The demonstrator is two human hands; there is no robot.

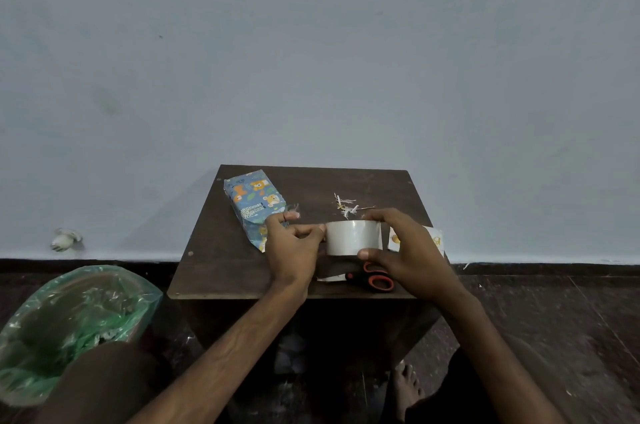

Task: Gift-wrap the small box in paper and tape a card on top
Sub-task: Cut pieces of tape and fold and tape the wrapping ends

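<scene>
Your right hand (412,250) grips the roll of tape (353,237) from its right side, fingers curled over the top and thumb underneath, and holds it just above the small dark table (221,260). Your left hand (291,250) has its fingers curled, with thumb and forefinger pinching at the roll's left edge. The tape's free end is too faint to make out.

The box (254,201), wrapped in blue teddy-bear paper, lies at the table's far left, just behind your left hand. It carries a printed label, too small to read. Orange-handled scissors (379,279) lie below the roll. The card (437,240) shows partly behind your right hand. Paper shreds (346,207) sit near the middle of the table.
</scene>
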